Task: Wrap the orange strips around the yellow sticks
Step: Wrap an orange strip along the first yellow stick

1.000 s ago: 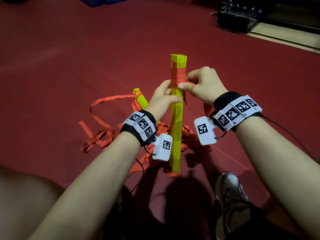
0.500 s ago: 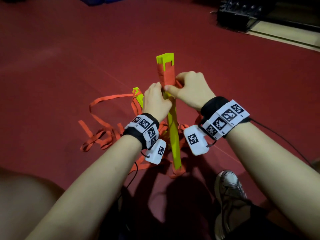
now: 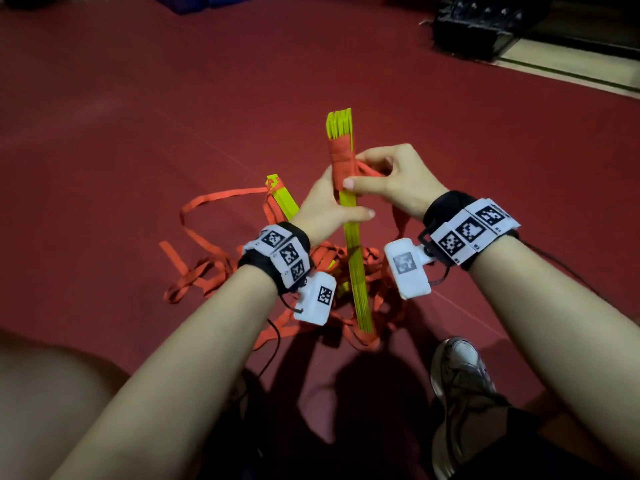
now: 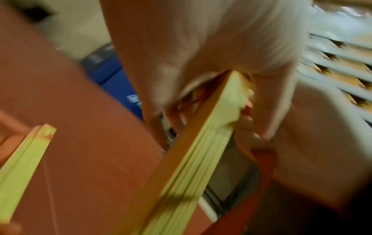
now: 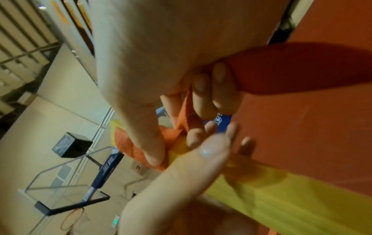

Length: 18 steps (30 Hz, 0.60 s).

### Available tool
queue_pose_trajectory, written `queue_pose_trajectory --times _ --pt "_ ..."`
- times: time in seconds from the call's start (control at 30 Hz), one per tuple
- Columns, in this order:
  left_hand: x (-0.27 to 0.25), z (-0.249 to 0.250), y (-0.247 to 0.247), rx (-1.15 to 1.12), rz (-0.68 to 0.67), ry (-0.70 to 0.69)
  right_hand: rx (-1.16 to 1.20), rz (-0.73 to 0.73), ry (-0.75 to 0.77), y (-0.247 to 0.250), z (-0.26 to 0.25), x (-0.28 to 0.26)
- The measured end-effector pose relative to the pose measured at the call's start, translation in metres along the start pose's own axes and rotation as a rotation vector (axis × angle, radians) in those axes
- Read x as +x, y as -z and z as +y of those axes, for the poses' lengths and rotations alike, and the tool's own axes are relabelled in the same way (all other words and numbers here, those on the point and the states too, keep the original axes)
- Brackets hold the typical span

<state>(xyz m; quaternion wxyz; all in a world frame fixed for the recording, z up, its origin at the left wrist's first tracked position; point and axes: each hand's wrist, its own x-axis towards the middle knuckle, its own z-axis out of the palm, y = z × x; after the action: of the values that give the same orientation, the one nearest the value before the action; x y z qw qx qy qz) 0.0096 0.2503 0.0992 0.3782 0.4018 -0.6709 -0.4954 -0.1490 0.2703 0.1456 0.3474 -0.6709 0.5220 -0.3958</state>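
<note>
The person is holding a bundle of yellow sticks (image 3: pixel 353 244) upright over the red floor (image 3: pixel 138 116), its lower end resting in a heap of loose orange strips (image 3: pixel 207 271). The left hand (image 3: pixel 325 209) is gripping the bundle around its middle, thumb lying across the near face. The right hand (image 3: pixel 394 181) is closing its grip on the working orange strip (image 3: pixel 343 161), thumb pressing the wound band against the sticks while the curled fingers are pinching the free tail on the right side; the right wrist view is showing that tail running out under the fingers.

The band is sitting near the top of the bundle, with only the fanned stick tips showing above it. A second bundle of yellow sticks (image 3: pixel 282 199) is lying on the floor to the left, farther off.

To do this step well, the right hand should probably be keeping steady tension on the tail as it goes around, laying each turn flat and just overlapping the last. The left hand's grip should be squeezing the sticks together so they are not fanning out. The thumb should be releasing only once the next turn is pinning the band. Slack here would likely be loosening the whole wrap.
</note>
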Motion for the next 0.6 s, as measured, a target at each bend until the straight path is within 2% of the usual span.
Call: queue_pose_trajectory --times 0.03,0.1,0.2,0.33,0.4,0.53,0.6 --pt "0.000 0.001 0.001 -0.098 -0.044 0.012 0.064 -0.029 0.002 -0.002 -0.001 -0.002" --pt "0.000 0.004 0.002 -0.142 -0.052 -0.004 0.128 -0.051 -0.005 -0.006 -0.001 -0.003" --pt "0.000 0.008 0.001 -0.070 0.055 -0.014 0.125 -0.031 -0.030 -0.008 0.000 0.000" --pt "0.006 0.001 0.001 -0.018 0.322 0.021 -0.266 0.151 0.060 -0.006 -0.007 0.007" --pt "0.006 0.003 0.000 0.033 0.437 0.045 -0.418 0.163 0.117 -0.011 -0.013 0.009" --pt "0.002 0.007 -0.006 0.209 0.612 0.113 -0.499 0.159 0.072 -0.024 -0.018 0.009" --pt "0.000 0.004 -0.008 0.255 0.627 0.117 -0.575 0.179 0.036 -0.032 -0.020 0.007"
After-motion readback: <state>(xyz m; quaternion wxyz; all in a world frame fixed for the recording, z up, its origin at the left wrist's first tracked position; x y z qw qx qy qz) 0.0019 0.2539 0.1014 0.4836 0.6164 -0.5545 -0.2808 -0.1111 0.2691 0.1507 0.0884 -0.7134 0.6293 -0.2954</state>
